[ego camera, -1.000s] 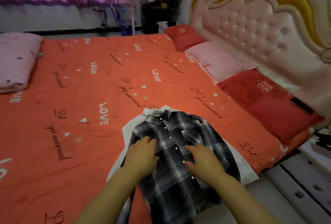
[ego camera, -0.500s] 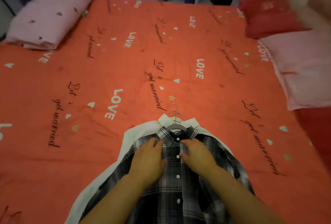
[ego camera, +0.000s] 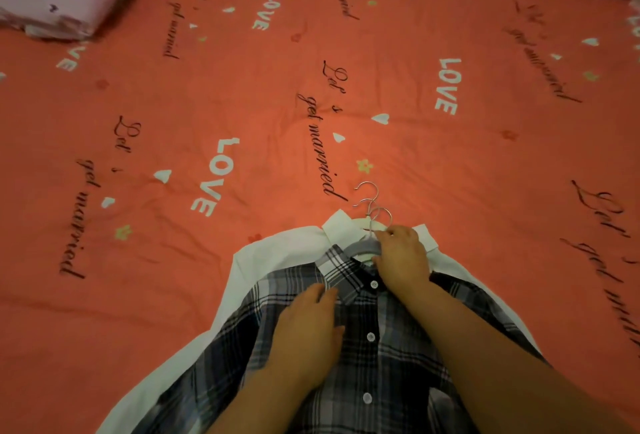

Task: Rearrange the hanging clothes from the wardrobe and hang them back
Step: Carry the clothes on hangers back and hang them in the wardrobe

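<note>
Nearest, the left hand [ego camera: 304, 336] is lying flat and open on the plaid shirt [ego camera: 381, 364]; the right hand [ego camera: 401, 260] is pinching the hanger hooks [ego camera: 371, 214] at the collar; both shirts, plaid over white shirt [ego camera: 277, 253], are lying on the bed [ego camera: 242, 87]; seemingly the stack is being gathered, with rehanging remaining.

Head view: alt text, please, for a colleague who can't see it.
A plaid shirt lies on a white shirt on an orange bedsheet. The right hand grips the hangers at the collars; the left hand rests flat on the plaid shirt.
</note>
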Available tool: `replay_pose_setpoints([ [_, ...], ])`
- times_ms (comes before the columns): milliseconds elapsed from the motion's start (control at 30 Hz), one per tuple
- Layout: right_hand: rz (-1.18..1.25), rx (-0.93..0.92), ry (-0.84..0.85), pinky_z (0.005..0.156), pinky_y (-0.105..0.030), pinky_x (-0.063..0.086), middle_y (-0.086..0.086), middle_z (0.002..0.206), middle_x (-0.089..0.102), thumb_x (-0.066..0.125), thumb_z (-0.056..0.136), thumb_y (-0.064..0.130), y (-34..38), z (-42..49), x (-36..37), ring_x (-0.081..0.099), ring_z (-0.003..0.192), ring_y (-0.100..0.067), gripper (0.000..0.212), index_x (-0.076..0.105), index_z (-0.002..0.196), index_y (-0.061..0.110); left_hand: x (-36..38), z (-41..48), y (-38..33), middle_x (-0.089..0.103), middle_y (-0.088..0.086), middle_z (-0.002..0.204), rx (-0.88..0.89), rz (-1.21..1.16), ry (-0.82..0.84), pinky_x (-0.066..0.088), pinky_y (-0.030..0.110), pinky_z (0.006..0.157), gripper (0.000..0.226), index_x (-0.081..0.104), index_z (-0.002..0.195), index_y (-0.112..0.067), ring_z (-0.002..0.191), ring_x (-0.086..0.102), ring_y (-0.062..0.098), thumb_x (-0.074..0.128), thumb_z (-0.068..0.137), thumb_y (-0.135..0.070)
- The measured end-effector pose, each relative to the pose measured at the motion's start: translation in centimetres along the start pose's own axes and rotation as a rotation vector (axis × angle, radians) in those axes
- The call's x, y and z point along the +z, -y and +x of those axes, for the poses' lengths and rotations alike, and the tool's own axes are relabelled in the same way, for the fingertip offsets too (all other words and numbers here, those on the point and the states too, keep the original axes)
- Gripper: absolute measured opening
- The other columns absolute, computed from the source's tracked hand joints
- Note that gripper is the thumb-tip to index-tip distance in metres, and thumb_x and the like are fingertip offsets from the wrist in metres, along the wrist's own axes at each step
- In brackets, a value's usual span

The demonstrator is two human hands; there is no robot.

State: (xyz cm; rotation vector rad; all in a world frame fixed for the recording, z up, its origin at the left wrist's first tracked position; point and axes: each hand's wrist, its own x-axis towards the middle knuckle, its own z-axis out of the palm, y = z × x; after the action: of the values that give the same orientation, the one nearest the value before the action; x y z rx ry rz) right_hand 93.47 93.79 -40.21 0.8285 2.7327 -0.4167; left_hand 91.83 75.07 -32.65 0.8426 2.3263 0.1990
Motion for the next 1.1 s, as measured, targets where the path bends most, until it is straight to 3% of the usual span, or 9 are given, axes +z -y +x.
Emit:
replay_pose_setpoints([
  [133, -0.070, 0.007, -0.077, 0.089, -0.032, 0.036, -0.004, 0.121, 0.056, 0.049, 0.092, 0.018, 0.2, 0.5, 0.7, 0.046, 0.113, -0.023, 0.026, 0.057, 0.117, 0.015, 0.4, -0.5, 0.8, 0.017, -0.004, 0.153, 0.006, -0.006, -0.018, 0.024, 0.037, 0.113, 0.058, 0.019, 0.147, -0.022, 0.137, 0.025, 0.021, 0.045, 0.097, -0.034],
  [267, 0.110, 0.010, -0.171, 0.082, -0.038, 0.039, -0.007, 0.105, 0.063, 0.054, 0.089, 0.014, 1.0, -2.0, -1.7, 0.056, 0.097, -0.031, 0.021, 0.059, 0.109, 0.014, -0.5, -2.2, 1.4, 0.020, -0.005, 0.152, 0.023, -0.031, -0.099, 0.025, 0.035, 0.113, 0.057, 0.020, 0.147, -0.023, 0.136, 0.027, 0.019, 0.045, 0.097, -0.034],
  [467, 0.213, -0.187, -0.257, 0.068, -0.039, 0.040, -0.009, 0.093, 0.061, 0.058, 0.088, 0.011, 4.9, -10.9, -7.6, 0.056, 0.085, -0.033, 0.011, 0.062, 0.098, 0.011, -3.9, -7.1, 1.5, 0.026, -0.006, 0.150, 0.080, -0.102, -0.307, 0.024, 0.031, 0.112, 0.058, 0.021, 0.147, -0.022, 0.134, 0.027, 0.014, 0.039, 0.096, -0.044],
  [600, 0.290, -0.260, -0.332, 0.063, -0.036, 0.040, -0.008, 0.090, 0.064, 0.064, 0.081, 0.002, 9.6, -18.3, -12.1, 0.058, 0.079, -0.032, 0.017, 0.067, 0.095, 0.011, -6.9, -12.9, 1.9, 0.030, -0.007, 0.147, 0.129, -0.117, -0.466, 0.024, 0.028, 0.110, 0.061, 0.022, 0.146, -0.024, 0.133, 0.027, 0.012, 0.042, 0.094, -0.046],
  [700, 0.351, -0.369, -0.358, 0.068, -0.029, 0.037, -0.003, 0.094, 0.059, 0.060, 0.085, 0.003, 14.2, -23.9, -15.8, 0.055, 0.086, -0.025, 0.018, 0.064, 0.100, 0.011, -9.7, -19.2, 3.0, 0.031, -0.008, 0.145, 0.167, -0.106, -0.586, 0.022, 0.026, 0.107, 0.062, 0.025, 0.145, -0.027, 0.132, 0.028, 0.013, 0.046, 0.091, -0.048],
  [867, 0.345, -0.581, -0.419, 0.064, -0.019, 0.027, 0.012, 0.088, 0.046, 0.063, 0.082, 0.009, 23.5, -34.7, -21.7, 0.048, 0.085, -0.014, 0.016, 0.062, 0.096, 0.018, -13.7, -32.8, 7.1, 0.037, -0.014, 0.137, 0.153, -0.056, -0.767, 0.012, 0.035, 0.112, 0.056, 0.019, 0.144, -0.038, 0.129, 0.030, 0.007, 0.040, 0.093, -0.047],
  [1000, 0.395, -0.763, -0.488, 0.063, -0.009, 0.033, 0.012, 0.080, 0.052, 0.070, 0.076, 0.005, 32.5, -44.2, -24.7, 0.048, 0.075, -0.012, 0.018, 0.065, 0.089, 0.017, -15.8, -45.5, 12.3, 0.053, -0.006, 0.120, 0.188, -0.180, -1.010, 0.033, 0.027, 0.097, 0.052, 0.033, 0.139, -0.038, 0.112, 0.048, 0.016, 0.053, 0.092, -0.032],
  [1100, 0.373, -0.898, -0.502, 0.067, -0.018, 0.041, 0.005, 0.085, 0.064, 0.075, 0.071, 0.005, 39.5, -51.1, -25.3, 0.058, 0.079, -0.018, 0.023, 0.069, 0.091, 0.016, -16.1, -54.7, 16.9, 0.058, 0.000, 0.112, 0.163, -0.244, -1.166, 0.041, 0.030, 0.085, 0.049, 0.041, 0.136, -0.034, 0.104, 0.053, 0.020, 0.056, 0.091, -0.026],
])
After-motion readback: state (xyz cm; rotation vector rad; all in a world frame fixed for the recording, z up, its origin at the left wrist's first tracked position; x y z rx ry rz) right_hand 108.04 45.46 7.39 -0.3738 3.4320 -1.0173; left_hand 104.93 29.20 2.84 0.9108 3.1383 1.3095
